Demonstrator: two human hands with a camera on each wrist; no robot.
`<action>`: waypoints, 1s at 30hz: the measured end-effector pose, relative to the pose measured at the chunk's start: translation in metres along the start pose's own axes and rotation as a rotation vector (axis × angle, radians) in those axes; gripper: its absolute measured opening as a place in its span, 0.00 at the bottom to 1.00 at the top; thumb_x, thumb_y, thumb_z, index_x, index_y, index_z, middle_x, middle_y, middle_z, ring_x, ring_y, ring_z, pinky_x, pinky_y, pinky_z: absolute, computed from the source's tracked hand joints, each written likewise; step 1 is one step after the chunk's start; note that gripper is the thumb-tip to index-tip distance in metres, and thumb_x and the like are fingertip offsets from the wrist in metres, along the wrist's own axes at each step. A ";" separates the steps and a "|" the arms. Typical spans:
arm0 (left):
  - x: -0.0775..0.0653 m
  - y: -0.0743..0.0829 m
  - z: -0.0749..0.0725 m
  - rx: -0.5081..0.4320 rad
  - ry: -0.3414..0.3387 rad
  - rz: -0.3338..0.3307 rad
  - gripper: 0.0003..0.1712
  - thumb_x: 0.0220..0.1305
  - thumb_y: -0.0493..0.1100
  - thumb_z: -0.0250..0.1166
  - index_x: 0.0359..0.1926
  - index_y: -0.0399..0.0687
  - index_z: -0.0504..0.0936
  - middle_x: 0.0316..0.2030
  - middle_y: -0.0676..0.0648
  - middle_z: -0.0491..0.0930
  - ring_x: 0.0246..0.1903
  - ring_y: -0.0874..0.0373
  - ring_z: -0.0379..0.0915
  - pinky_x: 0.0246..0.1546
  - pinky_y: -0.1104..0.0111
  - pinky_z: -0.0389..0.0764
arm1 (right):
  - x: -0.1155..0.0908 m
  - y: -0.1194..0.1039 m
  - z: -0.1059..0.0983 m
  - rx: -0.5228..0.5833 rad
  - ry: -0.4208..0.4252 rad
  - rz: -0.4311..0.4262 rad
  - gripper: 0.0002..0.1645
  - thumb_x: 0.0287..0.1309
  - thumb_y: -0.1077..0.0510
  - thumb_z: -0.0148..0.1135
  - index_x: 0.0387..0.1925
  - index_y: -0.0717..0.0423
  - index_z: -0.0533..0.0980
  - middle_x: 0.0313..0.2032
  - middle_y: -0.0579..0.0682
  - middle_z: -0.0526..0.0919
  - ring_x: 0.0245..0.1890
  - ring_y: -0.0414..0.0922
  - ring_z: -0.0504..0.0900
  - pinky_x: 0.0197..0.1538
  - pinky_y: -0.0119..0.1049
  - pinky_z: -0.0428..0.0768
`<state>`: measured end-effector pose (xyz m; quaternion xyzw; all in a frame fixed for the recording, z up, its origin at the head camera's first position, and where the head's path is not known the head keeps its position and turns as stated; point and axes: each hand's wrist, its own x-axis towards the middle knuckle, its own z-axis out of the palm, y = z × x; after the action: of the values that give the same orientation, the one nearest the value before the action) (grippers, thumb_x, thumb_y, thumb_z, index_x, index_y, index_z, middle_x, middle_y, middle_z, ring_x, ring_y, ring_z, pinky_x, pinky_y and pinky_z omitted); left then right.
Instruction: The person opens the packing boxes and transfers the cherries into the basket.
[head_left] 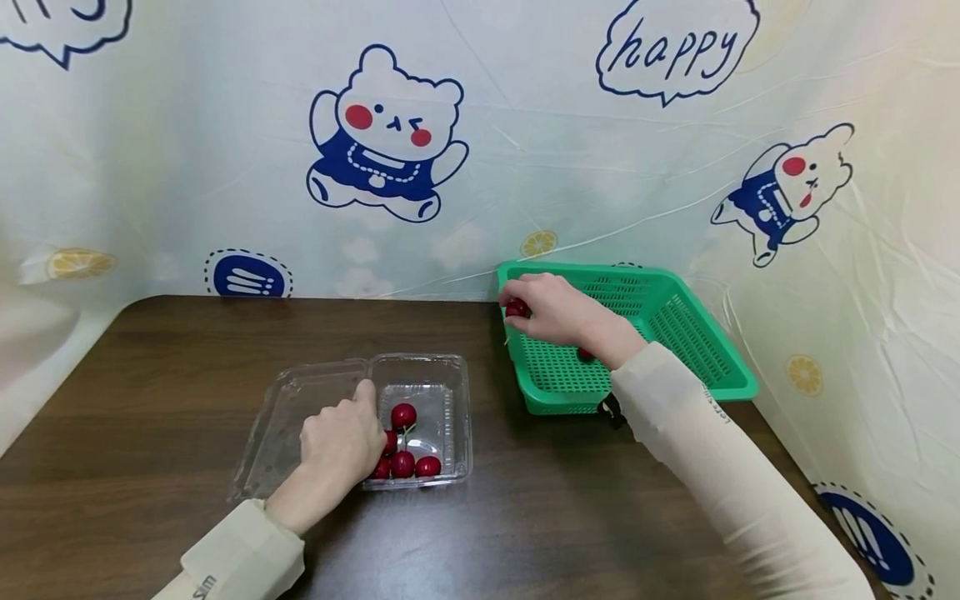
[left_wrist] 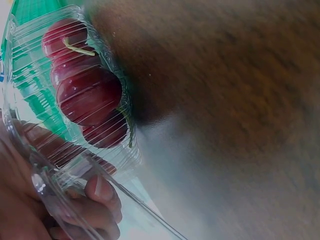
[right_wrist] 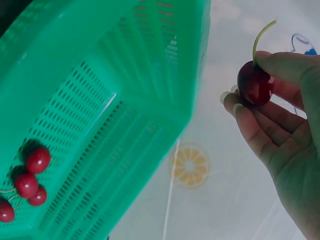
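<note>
Between thumb and fingertips my right hand pinches a dark red cherry with a green stem. It hovers over the left rim of a green plastic basket. Several cherries lie on the basket's floor in the right wrist view; the arm covers most of them in the head view. My left hand grips the clear plastic clamshell box at its hinge side, fingers curled at the edge in the left wrist view. Several cherries sit in the box's near part, some partly behind the hand.
The box's clear lid lies folded out to the left on the dark wooden table. Behind the table hangs a pale printed cloth, which also runs down along the right side, close to the basket.
</note>
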<state>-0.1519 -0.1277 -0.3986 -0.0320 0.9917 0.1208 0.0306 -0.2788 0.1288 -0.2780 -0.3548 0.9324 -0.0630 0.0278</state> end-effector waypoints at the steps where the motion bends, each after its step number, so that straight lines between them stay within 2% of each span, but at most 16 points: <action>1: 0.000 0.000 0.000 -0.001 -0.001 0.000 0.12 0.61 0.41 0.56 0.40 0.39 0.65 0.17 0.40 0.74 0.15 0.46 0.71 0.17 0.54 0.73 | -0.001 0.003 0.000 0.001 0.004 0.001 0.14 0.64 0.56 0.63 0.48 0.56 0.77 0.42 0.52 0.81 0.40 0.46 0.78 0.46 0.40 0.79; 9: -0.001 0.000 0.000 -0.005 0.016 0.008 0.11 0.61 0.41 0.55 0.39 0.39 0.65 0.19 0.38 0.76 0.17 0.44 0.73 0.18 0.53 0.73 | -0.008 0.027 -0.006 0.024 0.007 0.058 0.13 0.63 0.58 0.63 0.48 0.58 0.76 0.38 0.53 0.82 0.36 0.46 0.78 0.47 0.43 0.79; 16: -0.001 0.000 0.001 -0.004 0.027 0.007 0.10 0.61 0.40 0.55 0.38 0.39 0.65 0.18 0.38 0.76 0.17 0.43 0.73 0.18 0.53 0.73 | -0.014 0.040 -0.009 0.051 0.006 0.098 0.13 0.64 0.58 0.62 0.48 0.58 0.76 0.37 0.53 0.82 0.35 0.46 0.77 0.47 0.44 0.79; 30: -0.001 -0.001 0.001 0.002 0.030 0.007 0.09 0.62 0.40 0.54 0.37 0.39 0.65 0.20 0.36 0.78 0.19 0.41 0.76 0.18 0.52 0.73 | -0.027 0.073 -0.006 -0.038 -0.022 0.179 0.12 0.65 0.61 0.59 0.47 0.62 0.76 0.38 0.58 0.84 0.31 0.47 0.78 0.43 0.46 0.78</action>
<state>-0.1509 -0.1283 -0.4000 -0.0303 0.9922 0.1196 0.0155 -0.3069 0.2011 -0.2818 -0.2713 0.9610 -0.0389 0.0368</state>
